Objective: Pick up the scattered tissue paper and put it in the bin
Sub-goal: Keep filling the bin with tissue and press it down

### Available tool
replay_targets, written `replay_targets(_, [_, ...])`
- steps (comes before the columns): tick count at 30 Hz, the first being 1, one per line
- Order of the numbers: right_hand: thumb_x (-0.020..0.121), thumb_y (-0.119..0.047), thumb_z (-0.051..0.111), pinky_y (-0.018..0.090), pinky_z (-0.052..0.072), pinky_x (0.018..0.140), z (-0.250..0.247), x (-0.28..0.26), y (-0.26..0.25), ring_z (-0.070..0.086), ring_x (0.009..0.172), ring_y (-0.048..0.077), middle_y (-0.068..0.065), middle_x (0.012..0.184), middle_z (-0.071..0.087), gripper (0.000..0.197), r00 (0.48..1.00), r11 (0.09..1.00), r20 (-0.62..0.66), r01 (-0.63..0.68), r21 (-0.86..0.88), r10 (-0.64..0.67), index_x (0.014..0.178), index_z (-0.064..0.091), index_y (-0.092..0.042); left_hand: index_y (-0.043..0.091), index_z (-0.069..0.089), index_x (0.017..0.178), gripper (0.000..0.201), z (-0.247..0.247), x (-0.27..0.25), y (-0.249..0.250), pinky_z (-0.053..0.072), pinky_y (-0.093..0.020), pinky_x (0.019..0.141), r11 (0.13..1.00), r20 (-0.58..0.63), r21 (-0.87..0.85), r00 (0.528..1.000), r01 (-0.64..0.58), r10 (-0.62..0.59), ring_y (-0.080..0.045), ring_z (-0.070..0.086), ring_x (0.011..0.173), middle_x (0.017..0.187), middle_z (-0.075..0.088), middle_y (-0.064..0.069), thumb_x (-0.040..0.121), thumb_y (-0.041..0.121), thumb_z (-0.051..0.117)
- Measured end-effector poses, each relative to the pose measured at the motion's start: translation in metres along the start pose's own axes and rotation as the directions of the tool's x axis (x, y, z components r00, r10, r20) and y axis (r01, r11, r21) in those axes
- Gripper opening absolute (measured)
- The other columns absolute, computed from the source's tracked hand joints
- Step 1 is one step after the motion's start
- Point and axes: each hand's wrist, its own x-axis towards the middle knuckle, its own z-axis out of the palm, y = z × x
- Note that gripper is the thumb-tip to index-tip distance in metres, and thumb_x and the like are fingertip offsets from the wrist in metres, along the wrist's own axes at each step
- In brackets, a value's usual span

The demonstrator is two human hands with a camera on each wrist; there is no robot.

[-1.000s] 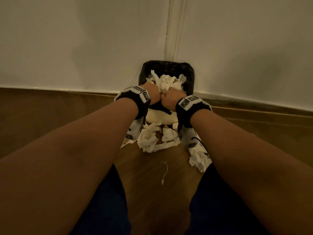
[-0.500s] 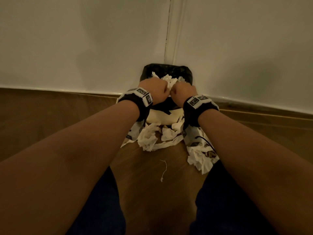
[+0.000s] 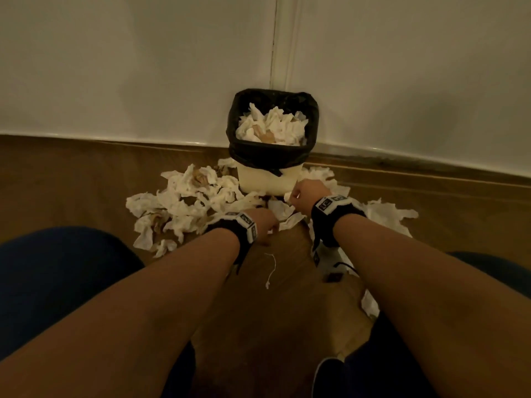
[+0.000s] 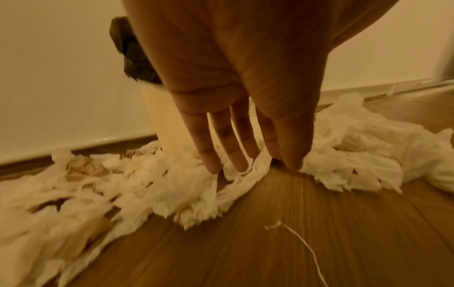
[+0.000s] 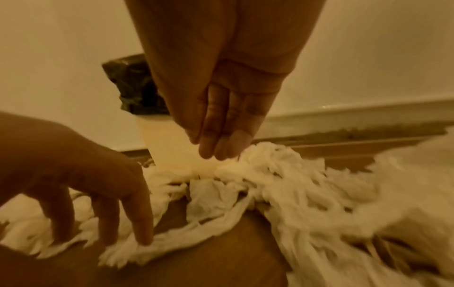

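A cream bin [image 3: 267,182] with a black liner [image 3: 273,152] stands in the wall corner, with crumpled tissue [image 3: 270,129] heaped inside it. White tissue paper [image 3: 186,202] lies scattered on the wood floor to the left of the bin, in front of it, and to its right [image 3: 385,214]. My left hand [image 3: 265,224] is down at the floor in front of the bin, and its straight fingertips [image 4: 242,164] touch a tissue piece [image 4: 191,196]. My right hand [image 3: 301,193] hovers beside the bin's base, its fingers [image 5: 221,147] straight and together just above the tissue [image 5: 270,170]. Neither hand holds anything.
White walls meet in a corner right behind the bin, with a skirting board [image 3: 416,168] along the floor. A thin white string [image 3: 271,268] lies on the bare floor between my arms. My knees in dark blue trousers [image 3: 57,268] flank the space.
Both hands were over the bin's mouth with tissue. They have come down to the floor in front of the bin, empty, and the left now touches the scattered tissue.
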Motion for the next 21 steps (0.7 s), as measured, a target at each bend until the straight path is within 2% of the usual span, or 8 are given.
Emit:
replay_targets(2, [0.094,-0.022,0.050,0.032,0.047,0.091,0.020,0.000,0.005,0.059,0.107,0.028,0.014,0.118,0.064,0.030,0.997,1.000,0.069,-0.019,-0.005,0.019,0.113,0.066,-0.005,0.017,0.045,0.133,0.056,0.018,0.004,0.001,0.041,-0.035,0.099,1.000,0.020,-0.009,1.000,0.006,-0.006,-0.027,0.047,0.120,0.135,0.044,-0.009,0.084,0.034,0.066])
replay_targets(4, [0.093,-0.017,0.052,0.032,0.040,0.101,0.034,0.002,0.008,0.049,0.124,0.028,0.012,0.135,0.053,0.037,0.994,1.000,0.105,-0.006,-0.002,0.007,0.129,0.056,-0.010,0.019,0.040,0.136,0.064,0.030,0.009,-0.001,0.039,-0.036,0.101,0.999,0.021,-0.029,1.000,0.019,-0.019,-0.027,0.044,0.123,0.139,0.039,-0.009,0.081,0.038,0.069])
replay_targets(9, [0.089,-0.014,0.056,0.034,0.041,0.099,0.053,0.013,0.005,0.048,0.123,0.029,0.012,0.135,0.049,0.042,0.995,1.000,0.101,0.002,-0.004,-0.001,0.130,0.051,-0.015,0.024,0.031,0.141,0.088,0.063,0.021,-0.002,0.042,-0.040,0.097,0.986,0.013,-0.119,0.994,0.112,-0.112,-0.029,0.043,0.123,0.142,0.032,-0.003,0.069,0.052,0.075])
replay_targets(11, [0.091,-0.016,0.055,0.036,0.038,0.104,0.061,0.016,0.003,0.042,0.129,0.030,0.013,0.143,0.040,0.050,0.987,1.000,0.161,-0.003,0.026,-0.001,0.139,0.040,-0.016,0.025,0.021,0.145,0.107,0.080,0.027,0.002,0.036,-0.043,0.104,0.981,0.028,-0.112,0.988,0.157,-0.155,-0.030,0.034,0.131,0.148,0.024,-0.002,0.060,0.064,0.073])
replay_targets(13, [0.092,-0.023,0.054,0.043,0.032,0.109,0.070,0.019,0.003,0.035,0.134,0.033,0.012,0.149,0.031,0.057,0.983,1.000,0.185,0.019,0.006,-0.020,0.144,0.031,-0.018,0.031,0.010,0.148,0.116,0.099,0.032,0.007,0.023,-0.049,0.111,0.994,0.036,-0.046,0.995,0.099,-0.097,-0.030,0.017,0.139,0.153,0.012,0.003,0.057,0.071,0.071])
replay_targets(15, [0.090,-0.018,0.056,0.046,0.032,0.108,0.078,0.020,0.003,0.031,0.135,0.036,0.011,0.151,0.024,0.064,0.981,0.998,0.190,0.051,-0.041,-0.042,0.146,0.026,-0.018,0.037,0.011,0.147,0.113,0.116,0.033,0.010,0.024,-0.051,0.109,0.999,0.036,-0.025,0.999,0.033,-0.032,-0.031,0.014,0.139,0.153,0.009,0.003,0.057,0.067,0.073])
replay_targets(17, [0.086,-0.011,0.061,0.047,0.034,0.105,0.086,0.023,0.003,0.029,0.135,0.040,0.010,0.154,0.016,0.072,0.976,0.996,0.209,0.068,-0.060,-0.054,0.147,0.023,-0.018,0.037,0.018,0.145,0.102,0.127,0.033,0.011,0.032,-0.047,0.103,1.000,0.026,-0.017,1.000,-0.001,0.001,-0.029,0.020,0.134,0.150,0.015,0.002,0.063,0.057,0.075])
replay_targets(21, [0.084,-0.013,0.066,0.047,0.038,0.105,0.097,0.032,0.005,0.029,0.136,0.040,0.006,0.158,-0.002,0.083,0.957,0.996,0.290,0.050,-0.078,-0.025,0.150,0.015,-0.023,0.026,0.042,0.135,0.055,0.119,0.034,0.007,0.042,-0.036,0.091,0.992,0.013,-0.115,0.998,-0.058,0.059,-0.027,0.037,0.124,0.138,0.033,-0.003,0.085,0.035,0.064])
